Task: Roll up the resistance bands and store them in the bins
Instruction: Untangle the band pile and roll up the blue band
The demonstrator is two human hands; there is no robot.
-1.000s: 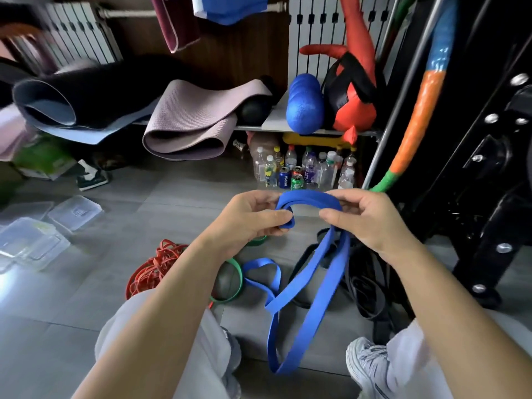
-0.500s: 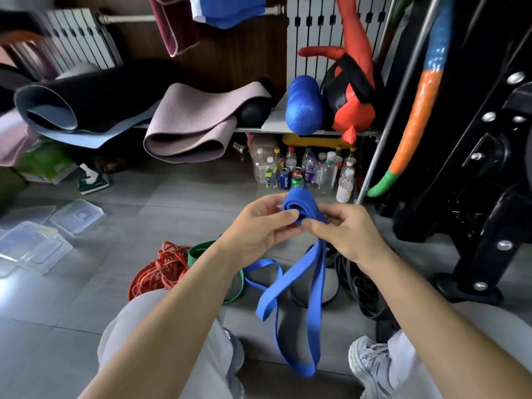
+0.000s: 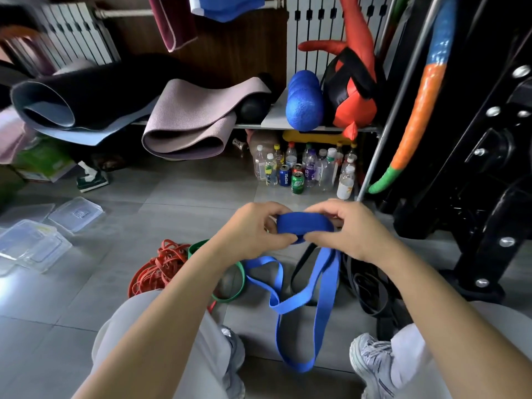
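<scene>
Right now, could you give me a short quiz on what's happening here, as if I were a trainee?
1. True or false: the blue band is fully rolled up.
2. Of the left hand and the right hand, which grips the band's rolled part? A) left only B) right only C) both
3. Fill in: the clear bins lie on the floor to the person's ____.

Key: 1 false, a long loop hangs unrolled below the hands; 2 C; 3 left.
</scene>
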